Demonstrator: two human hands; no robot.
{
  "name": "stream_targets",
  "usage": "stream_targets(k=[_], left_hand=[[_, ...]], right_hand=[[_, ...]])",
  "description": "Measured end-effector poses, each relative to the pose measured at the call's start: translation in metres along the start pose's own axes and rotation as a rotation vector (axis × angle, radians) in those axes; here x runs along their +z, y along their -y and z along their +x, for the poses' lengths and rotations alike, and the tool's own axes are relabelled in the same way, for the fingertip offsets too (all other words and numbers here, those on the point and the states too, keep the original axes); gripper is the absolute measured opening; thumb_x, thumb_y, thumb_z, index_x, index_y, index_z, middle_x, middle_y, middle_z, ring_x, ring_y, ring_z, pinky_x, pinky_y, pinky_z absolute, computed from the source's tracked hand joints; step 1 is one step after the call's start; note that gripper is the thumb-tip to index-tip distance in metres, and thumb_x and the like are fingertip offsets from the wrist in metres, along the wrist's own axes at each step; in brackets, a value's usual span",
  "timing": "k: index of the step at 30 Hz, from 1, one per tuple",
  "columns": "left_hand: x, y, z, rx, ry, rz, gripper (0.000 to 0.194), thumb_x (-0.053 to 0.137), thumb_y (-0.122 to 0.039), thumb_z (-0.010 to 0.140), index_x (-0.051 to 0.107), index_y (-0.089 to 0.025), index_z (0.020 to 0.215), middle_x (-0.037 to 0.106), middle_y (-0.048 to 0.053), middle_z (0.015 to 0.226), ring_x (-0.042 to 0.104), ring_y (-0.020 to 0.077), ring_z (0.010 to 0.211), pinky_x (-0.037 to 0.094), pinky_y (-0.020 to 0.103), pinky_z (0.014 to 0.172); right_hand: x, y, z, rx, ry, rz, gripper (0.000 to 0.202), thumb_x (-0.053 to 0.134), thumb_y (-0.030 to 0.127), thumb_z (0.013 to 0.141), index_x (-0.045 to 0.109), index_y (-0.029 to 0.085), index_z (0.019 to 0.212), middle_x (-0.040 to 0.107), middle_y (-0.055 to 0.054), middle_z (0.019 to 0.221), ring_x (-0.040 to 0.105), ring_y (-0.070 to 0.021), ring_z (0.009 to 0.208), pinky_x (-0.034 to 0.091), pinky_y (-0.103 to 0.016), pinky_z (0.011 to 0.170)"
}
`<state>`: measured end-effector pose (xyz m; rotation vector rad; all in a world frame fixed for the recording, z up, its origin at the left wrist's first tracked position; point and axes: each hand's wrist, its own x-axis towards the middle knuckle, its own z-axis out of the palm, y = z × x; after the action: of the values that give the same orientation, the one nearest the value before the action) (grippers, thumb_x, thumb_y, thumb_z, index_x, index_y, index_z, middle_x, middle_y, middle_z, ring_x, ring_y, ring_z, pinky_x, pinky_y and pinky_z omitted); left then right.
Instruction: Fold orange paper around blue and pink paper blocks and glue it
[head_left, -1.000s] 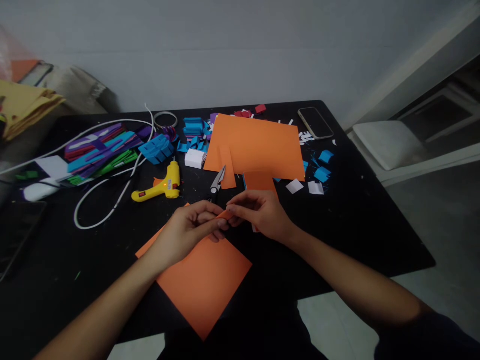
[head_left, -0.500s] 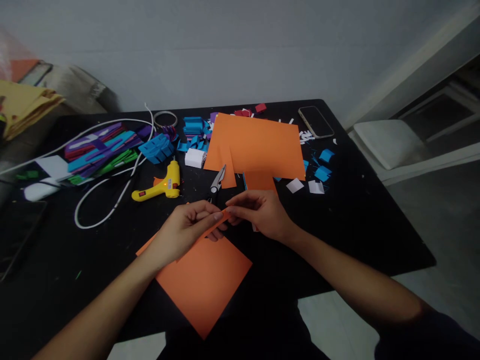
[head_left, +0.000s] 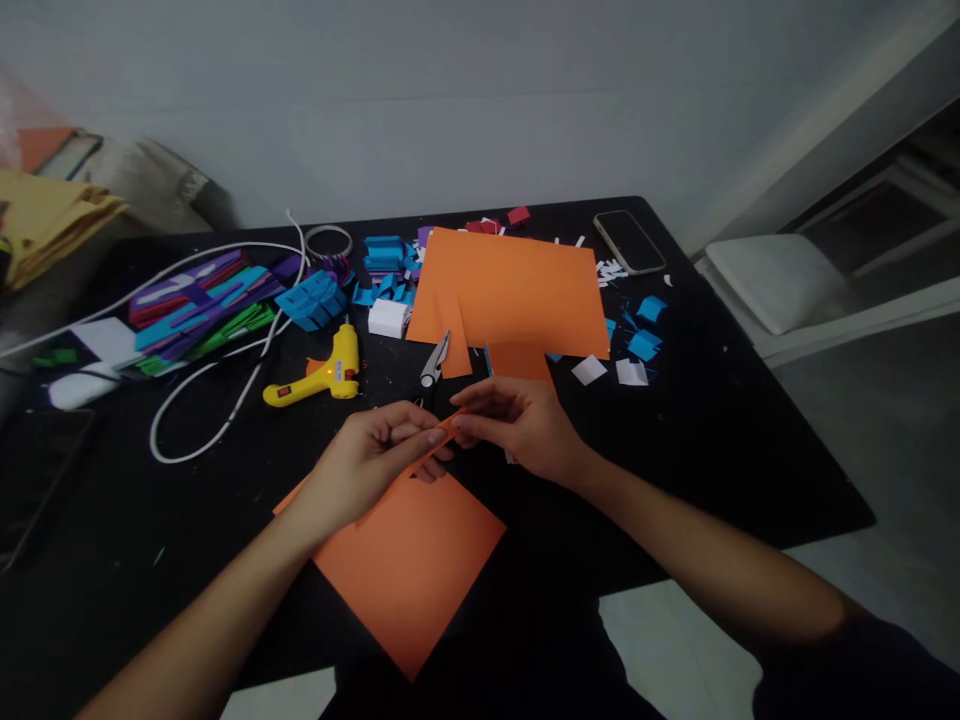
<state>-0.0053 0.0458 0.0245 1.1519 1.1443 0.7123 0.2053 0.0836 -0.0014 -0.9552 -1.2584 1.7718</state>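
Between my two hands is a narrow orange paper strip (head_left: 416, 464). My left hand (head_left: 375, 450) pinches it between thumb and fingers, and my right hand (head_left: 521, 425) pinches its far end. Below them an orange paper sheet (head_left: 412, 570) lies on the table, partly covered by my left hand and wrist. Just beyond my fingers are scissors (head_left: 433, 368), blades pointing away, their handles mostly hidden. A smaller orange paper piece (head_left: 517, 362) lies behind my right hand, which covers part of it. Farther back, a loose orange strip (head_left: 454, 345) overlaps a large orange sheet (head_left: 517, 290).
A yellow glue gun (head_left: 322, 375) lies left of the scissors, near a looping white cable (head_left: 161, 445). Folded coloured paper strips (head_left: 202, 305) are piled at the left. Blue paper pieces (head_left: 645, 345) and a phone (head_left: 630, 242) lie at the right of the black table (head_left: 720, 450).
Both hands keep nearly the same pinch on the orange paper strip. The view has shifted very slightly; nothing else has visibly moved.
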Motion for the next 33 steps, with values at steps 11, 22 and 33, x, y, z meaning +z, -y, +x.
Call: stream_targets(k=[11, 22, 33], left_hand=[[0.006, -0.007, -0.003, 0.008, -0.064, -0.018, 0.033, 0.078, -0.048, 0.089, 0.071, -0.017, 0.090, 0.080, 0.006, 0.077, 0.077, 0.0200, 0.072, 0.064, 0.032, 0.073], [0.008, -0.001, -0.002, 0.172, -0.170, 0.171, 0.026, 0.073, -0.043, 0.092, 0.075, -0.018, 0.088, 0.073, 0.002, 0.073, 0.066, 0.0153, 0.068, 0.051, 0.024, 0.063], [0.009, -0.005, -0.004, 0.143, -0.165, 0.046, 0.023, 0.073, -0.039, 0.094, 0.073, -0.016, 0.087, 0.073, 0.002, 0.069, 0.066, 0.0132, 0.063, 0.050, 0.023, 0.061]], right_hand=[[0.000, 0.004, -0.001, 0.056, 0.051, 0.005, 0.035, 0.089, 0.047, 0.078, 0.072, 0.018, 0.086, 0.078, -0.002, 0.072, 0.075, -0.0148, 0.062, 0.064, -0.028, 0.064], [0.005, 0.002, -0.005, 0.023, 0.094, -0.040, 0.031, 0.088, 0.045, 0.080, 0.074, 0.018, 0.086, 0.077, -0.002, 0.072, 0.073, -0.0145, 0.062, 0.062, -0.028, 0.064], [0.003, -0.004, -0.009, -0.099, 0.045, -0.101, 0.025, 0.088, 0.034, 0.081, 0.078, 0.022, 0.100, 0.080, -0.002, 0.090, 0.078, -0.0171, 0.081, 0.065, -0.034, 0.081]])
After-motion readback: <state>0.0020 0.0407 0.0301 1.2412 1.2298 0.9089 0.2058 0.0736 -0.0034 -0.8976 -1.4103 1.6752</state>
